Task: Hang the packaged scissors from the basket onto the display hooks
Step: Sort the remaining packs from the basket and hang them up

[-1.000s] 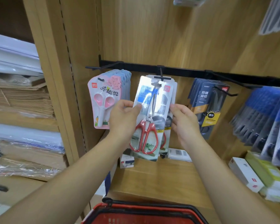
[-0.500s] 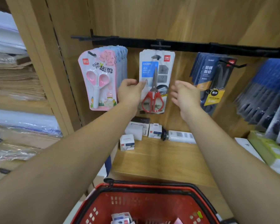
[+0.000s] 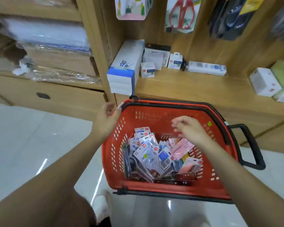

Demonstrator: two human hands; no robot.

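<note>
A red basket (image 3: 154, 184) with black handles stands on the floor below me, holding several packaged scissors (image 3: 147, 154), some pink (image 3: 181, 147). My right hand (image 3: 188, 128) hovers inside the basket above the packs, fingers loosely curled, holding nothing. My left hand (image 3: 107, 119) is at the basket's upper left rim, open and empty. At the top edge hang the red-handled scissors pack (image 3: 181, 13), a pink pack (image 3: 131, 9) and dark packs (image 3: 231, 17); the hooks are out of frame.
A wooden shelf (image 3: 203, 89) behind the basket carries small white boxes (image 3: 147, 69) and a stack of blue-white boxes (image 3: 123, 74). Wrapped paper stacks (image 3: 56, 51) fill the left shelving. More boxes (image 3: 264, 81) sit at the right. The floor is glossy tile (image 3: 31, 145).
Both hands let go of the red-handled scissors pack on its hook and dropped to the basket. My view tilted down from the display to the basket.
</note>
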